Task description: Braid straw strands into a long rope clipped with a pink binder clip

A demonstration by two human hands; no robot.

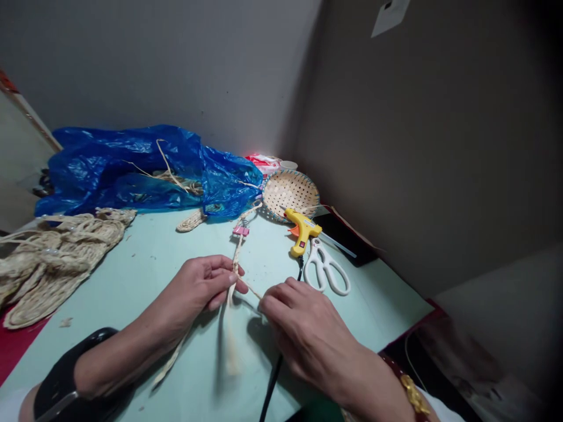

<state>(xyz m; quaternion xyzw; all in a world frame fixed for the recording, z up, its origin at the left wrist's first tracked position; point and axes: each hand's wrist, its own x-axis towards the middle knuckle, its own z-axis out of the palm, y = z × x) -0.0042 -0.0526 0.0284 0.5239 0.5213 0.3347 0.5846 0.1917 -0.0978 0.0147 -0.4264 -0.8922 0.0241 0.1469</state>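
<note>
A thin straw braid (237, 252) runs toward me from a pink binder clip (240, 231) on the pale green table. Thumb and fingers of my left hand (211, 281) pinch the braid near its lower end. From that pinch one straw strand (250, 287) stretches right, taut, into the closed fingers of my right hand (299, 322). Other loose strands (231, 346) hang below my left hand, blurred by motion. Another strand end (169, 366) shows under my left forearm. My right fingertips are partly hidden behind the hand.
A yellow glue gun (303, 228) and white-handled scissors (325, 269) lie to the right, with a black cord (275, 381) passing near my right hand. Behind stand a woven basket (290, 193) and a blue plastic bag (132, 170) with straw. Woven straw slippers (57, 252) are stacked left.
</note>
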